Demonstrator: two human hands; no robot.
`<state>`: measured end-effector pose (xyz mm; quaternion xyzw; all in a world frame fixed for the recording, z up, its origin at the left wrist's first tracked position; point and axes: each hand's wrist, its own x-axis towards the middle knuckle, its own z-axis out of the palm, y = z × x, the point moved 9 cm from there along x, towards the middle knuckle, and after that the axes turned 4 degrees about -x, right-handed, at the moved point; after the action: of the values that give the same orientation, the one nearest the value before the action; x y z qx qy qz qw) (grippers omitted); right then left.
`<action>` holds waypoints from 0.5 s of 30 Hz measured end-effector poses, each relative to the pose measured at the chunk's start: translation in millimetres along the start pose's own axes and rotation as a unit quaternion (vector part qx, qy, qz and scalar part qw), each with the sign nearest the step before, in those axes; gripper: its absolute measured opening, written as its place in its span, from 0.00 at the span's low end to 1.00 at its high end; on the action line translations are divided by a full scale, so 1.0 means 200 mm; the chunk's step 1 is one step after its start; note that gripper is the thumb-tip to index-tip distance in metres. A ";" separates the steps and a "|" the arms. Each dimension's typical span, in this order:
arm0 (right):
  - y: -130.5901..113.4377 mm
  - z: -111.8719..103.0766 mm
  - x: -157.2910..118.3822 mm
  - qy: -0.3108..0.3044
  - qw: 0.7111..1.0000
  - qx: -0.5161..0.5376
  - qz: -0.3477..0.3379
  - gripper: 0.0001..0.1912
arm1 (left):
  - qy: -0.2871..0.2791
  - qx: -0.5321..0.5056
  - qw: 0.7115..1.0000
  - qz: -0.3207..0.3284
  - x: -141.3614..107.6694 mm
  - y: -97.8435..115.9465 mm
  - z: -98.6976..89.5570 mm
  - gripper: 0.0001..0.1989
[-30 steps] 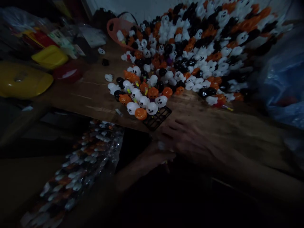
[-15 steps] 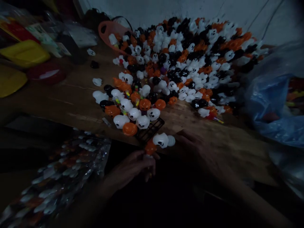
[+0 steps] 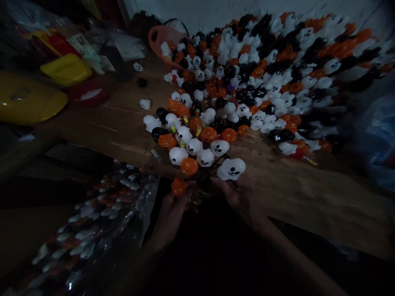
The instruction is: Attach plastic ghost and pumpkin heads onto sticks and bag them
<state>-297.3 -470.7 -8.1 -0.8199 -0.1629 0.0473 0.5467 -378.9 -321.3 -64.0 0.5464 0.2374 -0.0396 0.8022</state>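
My left hand point(image 3: 175, 205) is closed round an orange pumpkin piece point(image 3: 178, 187) near the table's front edge. To its right, my right hand point(image 3: 236, 195) holds a white ghost head point(image 3: 231, 169) with a black face, fingers wrapped beneath it. The two pieces are apart. Just beyond my hands, white ghost heads point(image 3: 205, 157) and orange pumpkin heads point(image 3: 189, 166) stand in a cluster, some with small tubes of coloured bits between them. A dark rack under the cluster is mostly hidden.
A large heap of white, orange and black pieces point(image 3: 274, 88) covers the back of the wooden table point(image 3: 308, 185). An orange basket point(image 3: 156, 41) lies behind. Yellow scoops point(image 3: 66, 70) and a red dish point(image 3: 88, 93) stand left. A clear bag of pieces point(image 3: 92, 222) sits lower left.
The white ghost, earlier against the orange piece by my left hand, is now in my right hand. My left hand has moved slightly left. The whole view has shifted.
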 end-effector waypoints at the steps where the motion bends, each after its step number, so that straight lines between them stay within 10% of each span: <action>1: 0.03 0.03 0.00 0.004 0.999 0.035 0.019 0.07 | -0.003 0.019 1.000 -0.005 0.00 0.00 0.01 0.17; 15: 0.03 0.04 -0.06 0.044 0.987 -0.135 -0.072 0.05 | -0.013 0.049 0.998 0.029 -0.03 0.00 0.03 0.16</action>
<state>-309.2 -469.4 -16.9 -0.8738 -0.2023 -0.0513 0.4393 -381.2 -328.2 -59.0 0.5910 0.2091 -0.0350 0.7783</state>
